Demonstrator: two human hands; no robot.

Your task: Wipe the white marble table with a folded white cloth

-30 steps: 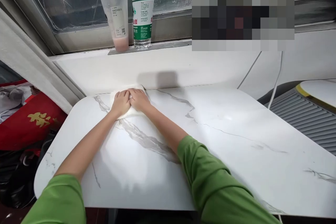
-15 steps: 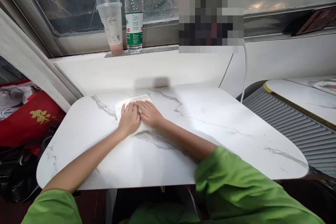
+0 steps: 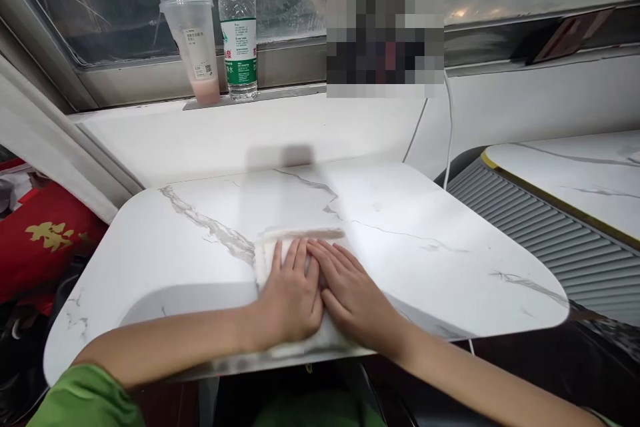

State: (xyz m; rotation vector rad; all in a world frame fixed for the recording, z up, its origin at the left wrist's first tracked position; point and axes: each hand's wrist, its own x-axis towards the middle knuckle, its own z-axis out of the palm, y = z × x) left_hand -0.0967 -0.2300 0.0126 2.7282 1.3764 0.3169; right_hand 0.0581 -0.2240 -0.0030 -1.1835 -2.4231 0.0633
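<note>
Both of my hands lie flat, side by side, on a folded white cloth (image 3: 270,240) at the near edge of a marbled white table (image 3: 165,233). My left hand (image 3: 293,293) has its fingers stretched out and presses down on the cloth. Next to it, my right hand (image 3: 353,297) also rests on the cloth with straight fingers, its thumb close to the left hand. A wet-looking brownish streak shows along the cloth's far edge. Much of the cloth is hidden under my palms.
On the window ledge stand a plastic cup (image 3: 193,40) with a straw and some pink drink, and a water bottle (image 3: 240,40). A white cable (image 3: 450,127) hangs on the right, near a second table (image 3: 575,173). A red bag (image 3: 55,233) is at the left.
My hands and the cloth under them have slid toward me and to the right, from the table's far side to its near edge. The view has shifted slightly.
</note>
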